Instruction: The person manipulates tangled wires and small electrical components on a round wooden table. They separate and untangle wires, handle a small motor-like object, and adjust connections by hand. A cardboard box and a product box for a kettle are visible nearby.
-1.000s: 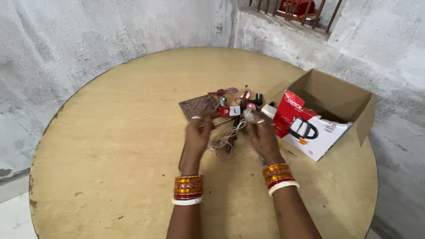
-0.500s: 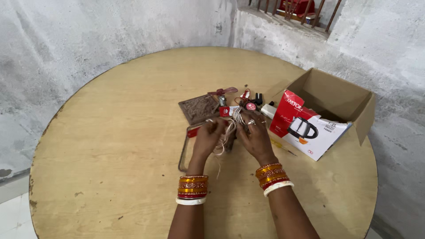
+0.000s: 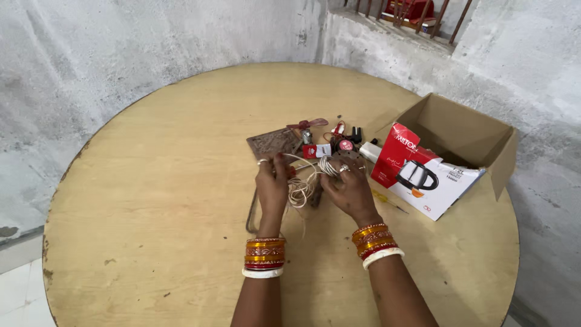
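Walls (image 3: 151,54): rough grey-white plaster, meeting in a corner
Window (image 3: 417,15): barred opening, top right; daylight entering
Tabletop (image 3: 151,200): round, pale wood, scuffed edge
Floor (image 3: 15,290): pale tile, lower left

Illumination was even, soft daylight, moderately bright, with the barred window opening (image 3: 417,15) at the upper right as the one visible source. The tabletop (image 3: 151,200) showed no glare; its pale surface was evenly lit. Shadows were faint and diffuse, a soft one lying beneath the left hand (image 3: 272,189) and right hand (image 3: 348,191). Focus was sharp across the centre. Slight wide-angle curvature was noted at the frame edges. No motion blur was observed.
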